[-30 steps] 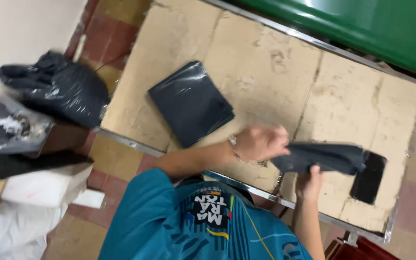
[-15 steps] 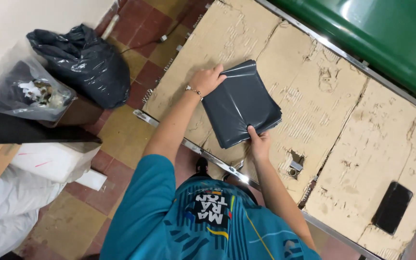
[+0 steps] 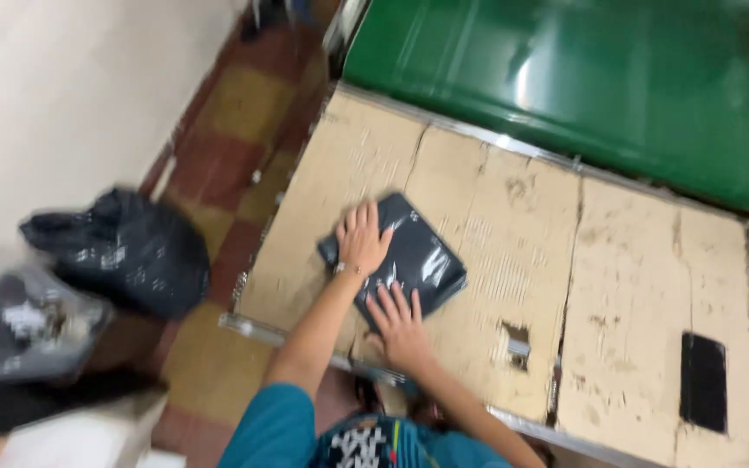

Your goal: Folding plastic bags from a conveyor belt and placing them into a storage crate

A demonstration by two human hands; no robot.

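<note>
- Hands press flat on a dark grey plastic packet (image 3: 409, 256) that lies on the cardboard-covered desk (image 3: 496, 286), near its front-left part.
- Left hand (image 3: 363, 238) rests palm-down on the packet's left corner, fingers spread and pointing away from the person; its grip is released, nothing clasped.
- Right hand (image 3: 400, 321) lies on the packet's near edge, fingers fanned over the glossy film and palm partly on the cardboard; this grip is also released, only pressing down.
- Packet sits turned at an angle, like a diamond, and light glints off its wrinkled surface.
- Cardboard sheets on the desk are worn and stained, with a small rectangular hole (image 3: 516, 340) to the right of the packet.
- Black phone (image 3: 703, 382) lies flat near the desk's right end, well apart from both hands.
- Green panel (image 3: 565, 78) runs along the far side of the desk.
- Black bin bag (image 3: 123, 247) stands on the tiled floor (image 3: 227, 130) to the left, beside a clear bag (image 3: 19, 325) with dark contents; both are blurred.
- Teal shirt (image 3: 279, 429) shows at the bottom edge.
</note>
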